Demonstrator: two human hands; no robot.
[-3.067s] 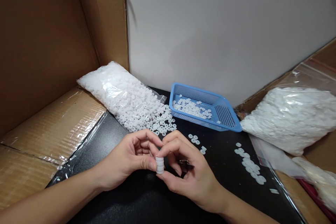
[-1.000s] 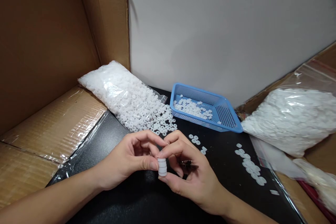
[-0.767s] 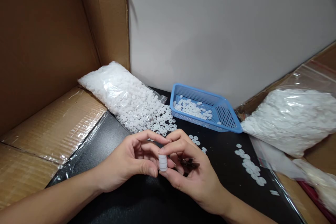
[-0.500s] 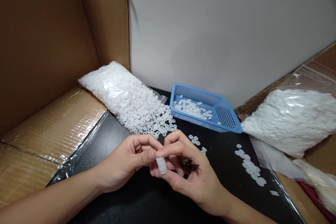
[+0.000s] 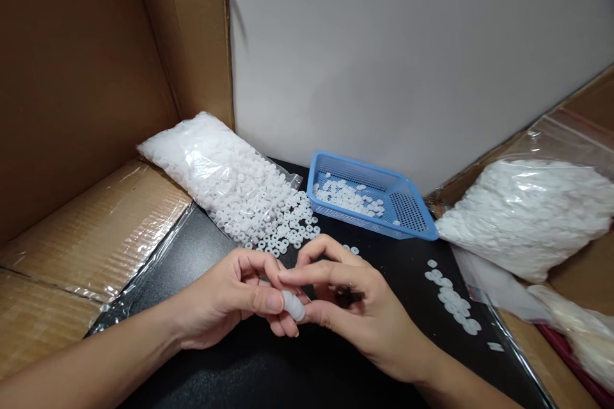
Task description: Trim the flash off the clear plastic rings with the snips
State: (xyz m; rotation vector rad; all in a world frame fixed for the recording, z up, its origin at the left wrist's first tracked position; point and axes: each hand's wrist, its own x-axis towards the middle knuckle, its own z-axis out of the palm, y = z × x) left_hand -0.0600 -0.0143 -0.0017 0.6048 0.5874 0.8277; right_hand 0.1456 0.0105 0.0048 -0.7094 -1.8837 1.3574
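My left hand and my right hand meet over the black table top. Between their fingertips is a short stack of white plastic rings, now tilted on its side. The left thumb and forefinger pinch one end, the right thumb and forefinger pinch the other. Something small and dark lies tucked in my right palm; I cannot make out what it is. Loose white rings spill from an open clear bag just beyond my hands.
A blue mesh basket with several white pieces stands at the back. A row of white discs lies to the right. A second full bag rests on cardboard at the right. Cardboard walls close in the left side.
The stack of rings has gone from upright to tilted and has dropped a little lower. My left thumb has closed onto it, and both hands have shifted slightly down.
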